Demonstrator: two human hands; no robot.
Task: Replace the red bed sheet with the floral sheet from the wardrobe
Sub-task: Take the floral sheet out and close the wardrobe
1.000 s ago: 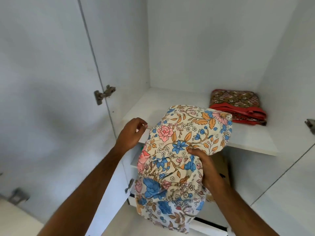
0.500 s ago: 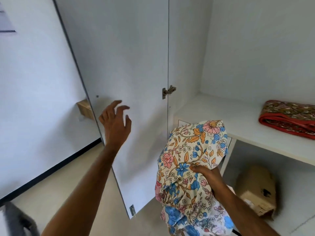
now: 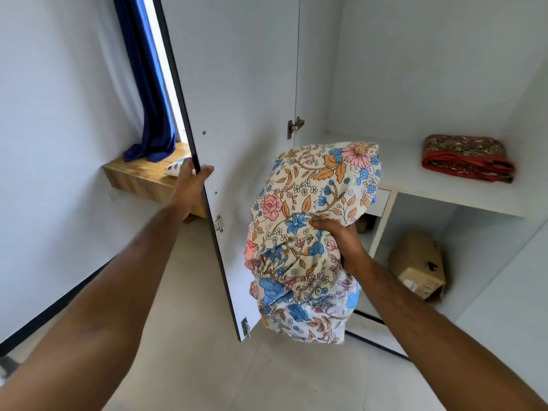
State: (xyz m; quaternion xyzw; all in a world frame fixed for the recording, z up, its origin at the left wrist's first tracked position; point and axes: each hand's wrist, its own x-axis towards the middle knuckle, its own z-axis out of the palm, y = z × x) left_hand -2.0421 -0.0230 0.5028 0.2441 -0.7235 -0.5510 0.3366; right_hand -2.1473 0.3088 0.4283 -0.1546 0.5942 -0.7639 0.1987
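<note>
Half a second earlier the left hand (image 3: 189,185) hovered open; now it gripped the wardrobe door (image 3: 243,120) edge, arm outstretched, while the right hand (image 3: 341,235) clutched the bundled floral sheet (image 3: 308,221).

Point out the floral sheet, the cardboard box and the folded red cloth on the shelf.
floral sheet (image 3: 314,203): head view, upper middle of the bundle.
cardboard box (image 3: 418,265): head view, its top face.
folded red cloth (image 3: 465,157): head view, patterned top.

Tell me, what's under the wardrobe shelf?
Under the shelf sits a crumpled cardboard box. The floral sheet, gripped by the right hand, covers the space further left.
</note>
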